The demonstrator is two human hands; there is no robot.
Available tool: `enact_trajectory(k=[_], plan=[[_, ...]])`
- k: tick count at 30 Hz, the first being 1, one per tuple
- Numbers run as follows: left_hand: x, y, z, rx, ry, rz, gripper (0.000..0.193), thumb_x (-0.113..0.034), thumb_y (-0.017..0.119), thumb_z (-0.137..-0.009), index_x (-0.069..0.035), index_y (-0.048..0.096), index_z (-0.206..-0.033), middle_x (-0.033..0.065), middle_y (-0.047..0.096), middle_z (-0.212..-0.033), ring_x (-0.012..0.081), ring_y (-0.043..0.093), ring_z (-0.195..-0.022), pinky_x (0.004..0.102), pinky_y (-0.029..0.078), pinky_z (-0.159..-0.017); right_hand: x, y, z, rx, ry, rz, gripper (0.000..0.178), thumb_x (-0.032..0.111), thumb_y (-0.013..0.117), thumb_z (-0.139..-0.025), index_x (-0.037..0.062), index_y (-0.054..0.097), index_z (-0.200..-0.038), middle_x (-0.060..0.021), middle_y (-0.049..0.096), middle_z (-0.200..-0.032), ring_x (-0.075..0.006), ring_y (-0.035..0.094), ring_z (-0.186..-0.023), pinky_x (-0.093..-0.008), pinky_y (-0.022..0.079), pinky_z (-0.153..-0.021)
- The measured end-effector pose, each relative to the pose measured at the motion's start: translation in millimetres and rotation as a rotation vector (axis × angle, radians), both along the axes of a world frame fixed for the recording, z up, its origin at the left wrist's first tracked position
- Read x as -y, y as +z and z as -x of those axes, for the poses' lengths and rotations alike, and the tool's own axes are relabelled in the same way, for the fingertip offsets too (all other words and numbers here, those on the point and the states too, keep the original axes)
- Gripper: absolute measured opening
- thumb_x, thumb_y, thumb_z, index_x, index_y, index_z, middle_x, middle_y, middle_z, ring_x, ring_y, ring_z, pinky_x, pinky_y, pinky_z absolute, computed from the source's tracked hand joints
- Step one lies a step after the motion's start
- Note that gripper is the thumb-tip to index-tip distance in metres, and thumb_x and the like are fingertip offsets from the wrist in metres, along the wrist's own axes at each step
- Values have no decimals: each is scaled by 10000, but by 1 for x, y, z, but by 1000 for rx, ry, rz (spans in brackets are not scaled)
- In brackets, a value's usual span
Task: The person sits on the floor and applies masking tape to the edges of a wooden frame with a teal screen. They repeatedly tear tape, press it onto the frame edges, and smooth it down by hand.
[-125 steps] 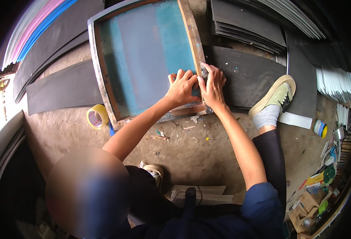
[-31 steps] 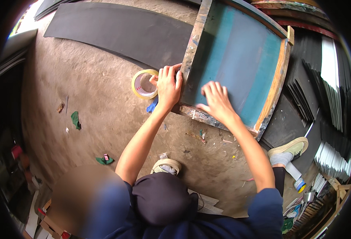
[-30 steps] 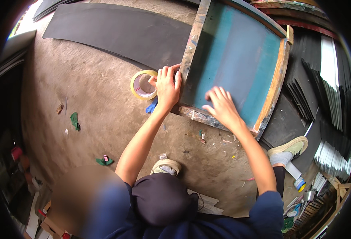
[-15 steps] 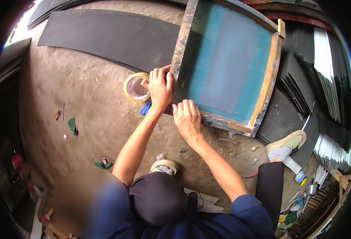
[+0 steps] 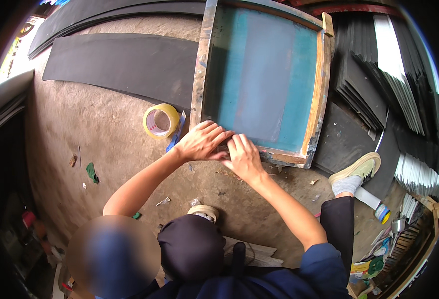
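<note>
A wooden screen-printing frame (image 5: pixel 320 92) with teal and grey-blue mesh (image 5: pixel 269 74) lies before me, its rails stained with old paint. Both of my hands meet at the near rail, close to its left corner. My left hand (image 5: pixel 202 142) curls its fingers over that rail from the left. Right beside it, my right hand (image 5: pixel 244 158) bends its fingers onto the same rail, the thumbs close together. What lies beneath the fingers is hidden. A roll of clear yellowish tape (image 5: pixel 148 121) rests on the floor left of my left hand, with a blue strip (image 5: pixel 173 139) next to it.
Long black sheets (image 5: pixel 119 65) lie on the floor at the far left. Stacked black sheets (image 5: pixel 361 84) and white-edged sheets (image 5: pixel 419 172) line the right side. My shoe (image 5: pixel 356 168) stands near the frame's right corner. A green scrap (image 5: pixel 92 172) lies at left.
My left hand has left the frame's left rail by the tape roll and come to the near rail beside my right hand. The view has shifted, placing the frame farther left.
</note>
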State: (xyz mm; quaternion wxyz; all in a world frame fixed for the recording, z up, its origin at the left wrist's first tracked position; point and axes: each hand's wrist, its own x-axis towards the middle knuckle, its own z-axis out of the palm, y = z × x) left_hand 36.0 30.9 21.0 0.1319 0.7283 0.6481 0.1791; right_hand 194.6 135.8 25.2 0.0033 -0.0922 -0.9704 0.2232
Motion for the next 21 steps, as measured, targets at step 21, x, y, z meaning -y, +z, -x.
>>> enact_trajectory(k=[21], plan=[[15, 3, -31, -192, 135, 174, 570, -244, 693, -681, -31, 498, -1173, 87, 483, -1068, 240, 485, -963, 366, 462, -814, -67, 4, -76, 181, -42, -267, 642, 279, 820, -556, -14, 500, -1029, -82, 491, -929, -200, 492, -923, -295, 478, -801]])
